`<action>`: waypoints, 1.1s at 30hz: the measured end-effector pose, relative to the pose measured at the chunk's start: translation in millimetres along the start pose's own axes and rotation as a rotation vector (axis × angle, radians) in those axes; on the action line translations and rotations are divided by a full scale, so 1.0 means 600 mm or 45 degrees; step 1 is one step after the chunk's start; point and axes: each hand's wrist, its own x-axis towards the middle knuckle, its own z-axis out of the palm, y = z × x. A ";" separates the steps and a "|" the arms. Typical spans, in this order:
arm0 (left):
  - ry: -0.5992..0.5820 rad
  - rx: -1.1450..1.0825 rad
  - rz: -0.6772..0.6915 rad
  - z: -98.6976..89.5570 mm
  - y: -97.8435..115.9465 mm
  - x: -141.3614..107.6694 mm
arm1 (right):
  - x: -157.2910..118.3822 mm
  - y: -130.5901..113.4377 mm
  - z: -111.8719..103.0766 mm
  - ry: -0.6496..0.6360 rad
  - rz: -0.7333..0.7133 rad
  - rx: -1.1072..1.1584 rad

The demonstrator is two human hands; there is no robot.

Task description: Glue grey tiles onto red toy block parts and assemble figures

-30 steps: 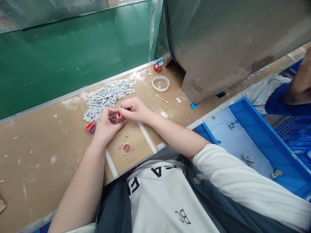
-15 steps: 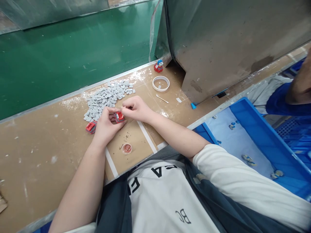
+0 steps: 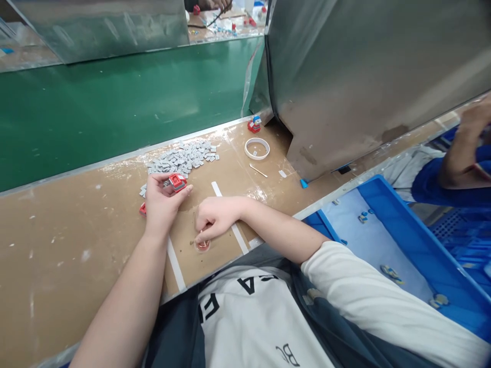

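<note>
My left hand (image 3: 163, 202) grips a small red and grey block piece (image 3: 178, 182) between thumb and fingers, raised over the table. Fingers curled, my right hand (image 3: 214, 217) is at a small round dish of reddish liquid (image 3: 203, 246), its fingertips over the dish's rim; what they pinch is too small to make out. Behind my left hand lies a pile of small grey tiles (image 3: 184, 156). A second red piece (image 3: 143, 208) is partly hidden beside my left wrist.
A tape roll (image 3: 257, 148), a cotton swab (image 3: 258, 170) and a red and blue figure (image 3: 254, 124) lie farther back. A metal housing (image 3: 345, 76) rises at the right. Blue bin (image 3: 418, 230) stands beside the table; another person's arm (image 3: 460, 148) is beyond it.
My right hand has moved away from the red piece, down toward me to the dish. My left hand still holds the piece, now tilted differently. The view has shifted slightly upward.
</note>
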 end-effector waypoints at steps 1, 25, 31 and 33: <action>0.003 -0.003 0.006 0.000 0.000 0.000 | 0.000 0.000 0.000 0.004 0.023 -0.021; -0.045 -0.087 0.067 0.001 -0.014 0.008 | -0.029 0.147 -0.148 1.055 1.144 -0.466; -0.072 -0.125 0.064 0.001 -0.004 0.003 | -0.015 0.149 -0.152 0.987 1.166 -0.465; -0.084 -0.131 0.043 0.001 0.001 0.000 | -0.015 0.147 -0.151 1.037 1.124 -0.449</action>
